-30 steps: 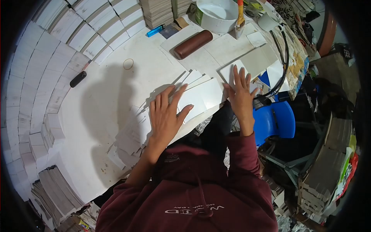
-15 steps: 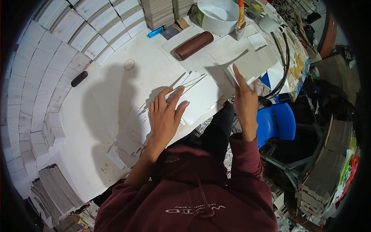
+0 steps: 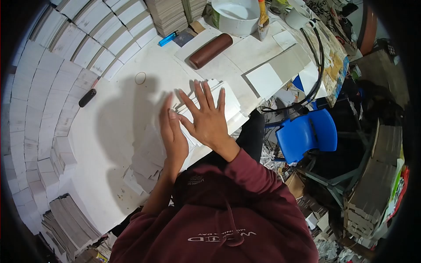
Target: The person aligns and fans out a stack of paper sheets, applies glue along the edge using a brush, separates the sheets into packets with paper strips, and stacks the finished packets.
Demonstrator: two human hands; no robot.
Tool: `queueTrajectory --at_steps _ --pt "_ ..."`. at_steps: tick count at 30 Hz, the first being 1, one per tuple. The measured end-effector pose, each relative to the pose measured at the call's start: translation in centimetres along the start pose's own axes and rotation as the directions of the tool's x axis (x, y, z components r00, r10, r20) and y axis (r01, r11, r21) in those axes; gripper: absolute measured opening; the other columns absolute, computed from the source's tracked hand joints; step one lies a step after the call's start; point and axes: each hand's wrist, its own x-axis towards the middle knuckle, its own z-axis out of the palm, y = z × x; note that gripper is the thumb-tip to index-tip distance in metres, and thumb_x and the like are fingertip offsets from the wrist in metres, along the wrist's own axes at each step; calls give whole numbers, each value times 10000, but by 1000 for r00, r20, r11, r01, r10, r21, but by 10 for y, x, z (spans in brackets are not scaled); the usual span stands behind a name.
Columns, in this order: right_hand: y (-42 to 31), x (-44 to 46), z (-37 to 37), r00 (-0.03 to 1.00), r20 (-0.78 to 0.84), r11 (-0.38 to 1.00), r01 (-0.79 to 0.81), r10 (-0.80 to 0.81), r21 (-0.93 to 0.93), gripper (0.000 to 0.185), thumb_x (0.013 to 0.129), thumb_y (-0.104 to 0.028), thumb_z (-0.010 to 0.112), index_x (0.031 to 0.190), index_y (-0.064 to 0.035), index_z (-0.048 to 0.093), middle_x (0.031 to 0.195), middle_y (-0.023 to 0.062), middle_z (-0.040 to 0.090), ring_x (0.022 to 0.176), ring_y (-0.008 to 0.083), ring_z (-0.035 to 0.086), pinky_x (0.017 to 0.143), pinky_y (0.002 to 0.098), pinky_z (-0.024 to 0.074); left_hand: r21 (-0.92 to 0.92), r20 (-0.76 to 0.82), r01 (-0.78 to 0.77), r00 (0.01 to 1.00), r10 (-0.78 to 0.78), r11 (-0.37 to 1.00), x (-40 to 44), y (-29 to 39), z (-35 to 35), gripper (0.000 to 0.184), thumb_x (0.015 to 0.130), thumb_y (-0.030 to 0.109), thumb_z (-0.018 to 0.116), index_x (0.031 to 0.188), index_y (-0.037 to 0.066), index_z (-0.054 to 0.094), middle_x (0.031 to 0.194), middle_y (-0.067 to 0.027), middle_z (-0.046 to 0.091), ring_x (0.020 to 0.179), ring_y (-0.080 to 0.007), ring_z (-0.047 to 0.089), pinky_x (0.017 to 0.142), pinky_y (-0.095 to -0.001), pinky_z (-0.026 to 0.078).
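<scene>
A loose stack of white paper sheets lies at the table's near edge, its sheets a little out of line. My right hand rests palm down on top of it with the fingers spread. On the stack's left side, my left hand stands on edge, fingers stretched out and slightly blurred. Its thumb comes close to my right thumb; I cannot tell whether they touch. More thin white sheets lie scattered left of my left forearm. Farther right, a white sheet sits on a grey board.
A brown cylinder, blue lighter, white tub, brush and mug stand or lie at the back. Stacked white blocks wall the left side. A black cable hangs near the blue chair.
My right hand has left the sheets by the grey board and moved left onto the stack. My left hand has shifted from the stack's top to its left edge, turning upright.
</scene>
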Motion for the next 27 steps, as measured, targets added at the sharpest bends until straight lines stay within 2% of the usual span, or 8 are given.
queueTrajectory --at_steps 4,6,7,14,19,21,23,27 --pt "17 -3 4 992 126 998 17 -25 64 702 1033 -602 429 1585 -168 435 1666 202 320 1571 394 237 1154 801 17 330 186 -333 940 285 883 15 23 0 865 998 538 569 1612 -7 294 1641 -232 357 1521 -407 324 1241 -588 186" --pt "67 -7 -22 966 74 835 175 -248 522 589 1064 -393 493 1560 -80 434 1657 218 322 1547 429 279 1202 711 148 539 386 -283 920 67 793 9 19 11 1168 821 711 713 1612 -22 263 1656 -252 312 1531 -410 296 1249 -606 166" --pt "64 5 -48 995 73 745 -97 65 660 517 1033 -180 580 1511 -25 456 1622 227 360 1506 464 342 1209 548 306 573 325 -238 945 50 784 7 25 16 1209 766 694 770 1588 -51 289 1618 -258 359 1503 -394 336 1244 -598 182" --pt "128 -11 -87 968 -212 863 -222 138 -454 594 986 -272 698 1508 -72 495 1457 289 546 1284 433 579 1090 542 455 761 361 -264 931 -49 593 10 20 22 1189 735 671 805 1552 -65 354 1477 -217 503 1369 -333 466 1158 -555 318" --pt "37 8 -151 901 50 718 -376 431 586 418 1049 -223 620 1426 -51 573 793 114 720 691 322 667 845 446 546 664 235 -336 942 241 668 5 13 20 1210 794 824 643 1562 -68 360 1496 -231 504 1344 -359 492 1109 -480 351" --pt "41 14 -152 838 199 505 -478 509 718 450 1029 -207 651 1453 -93 553 940 167 701 827 320 654 837 414 521 507 164 -305 952 257 806 7 13 15 1095 864 747 648 1557 -57 376 1489 -212 519 1308 -354 517 1061 -453 386" --pt "76 11 -120 908 -281 950 -295 312 103 515 1011 -187 669 1500 -143 514 1177 247 662 1052 344 650 959 444 496 378 133 -248 968 213 892 4 7 13 858 935 604 676 1549 47 456 1444 -161 556 1264 -317 539 999 -421 402" --pt "140 -19 -81 956 -204 793 -288 209 -537 576 1024 -193 645 1568 -183 458 1311 250 635 1215 391 621 1123 615 357 596 246 -290 954 173 749 2 22 15 503 988 377 693 1434 156 623 1361 -102 587 1197 -263 544 964 -412 385"
